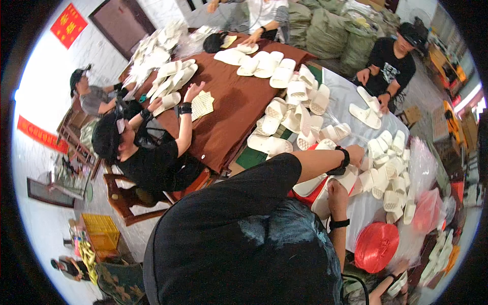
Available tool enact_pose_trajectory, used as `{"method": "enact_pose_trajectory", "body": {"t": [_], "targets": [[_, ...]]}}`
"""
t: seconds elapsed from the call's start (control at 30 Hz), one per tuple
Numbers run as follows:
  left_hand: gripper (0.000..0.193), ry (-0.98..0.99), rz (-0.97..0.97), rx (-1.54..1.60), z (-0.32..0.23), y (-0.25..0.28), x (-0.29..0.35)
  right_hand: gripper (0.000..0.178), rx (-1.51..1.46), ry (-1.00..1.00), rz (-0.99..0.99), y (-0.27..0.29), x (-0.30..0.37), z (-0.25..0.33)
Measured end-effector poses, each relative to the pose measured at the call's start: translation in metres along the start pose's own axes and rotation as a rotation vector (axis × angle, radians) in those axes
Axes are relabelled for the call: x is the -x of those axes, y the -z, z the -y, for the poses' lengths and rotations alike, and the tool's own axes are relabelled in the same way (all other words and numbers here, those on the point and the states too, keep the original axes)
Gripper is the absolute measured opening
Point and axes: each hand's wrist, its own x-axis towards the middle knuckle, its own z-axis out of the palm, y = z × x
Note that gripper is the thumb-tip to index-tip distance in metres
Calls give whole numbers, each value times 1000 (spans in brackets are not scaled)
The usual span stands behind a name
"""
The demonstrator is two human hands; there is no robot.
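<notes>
My left hand (356,155), with a black band at the wrist, is curled above white slippers at the table's near side. My right hand (336,195) is closed like a fist just nearer to me, over the same slippers. Under and between my hands lie white slippers (310,186) with bright red strip-like material (319,192) showing beneath and around them. What the fingers hold, if anything, is hidden. A round roll of red plastic twine (376,247) sits to the right of my right forearm.
Loose white slippers (390,184) pile up on the right, and more (296,109) lie ahead. Brown cloth (229,107) covers the left table, where co-workers handle slippers. One person (399,66) sits opposite. Clear plastic bags (423,162) stand at the right edge.
</notes>
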Motion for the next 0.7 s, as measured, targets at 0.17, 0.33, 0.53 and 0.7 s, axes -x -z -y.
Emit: {"method": "enact_pose_trajectory", "body": {"t": [0.17,0.33,0.53,0.7], "targets": [[22,8,-7,106,0,-2,-3,17,35,5,83,5,-3,5],[25,150,-23,88,-14,-5,-1,20,83,39,57,0,-4,-6],[33,281,-76,133,-42,6,12,21,227,23,74,-3,-2,-11],[24,278,-89,140,-47,-10,10,23,309,-11,135,1,4,-6]]}}
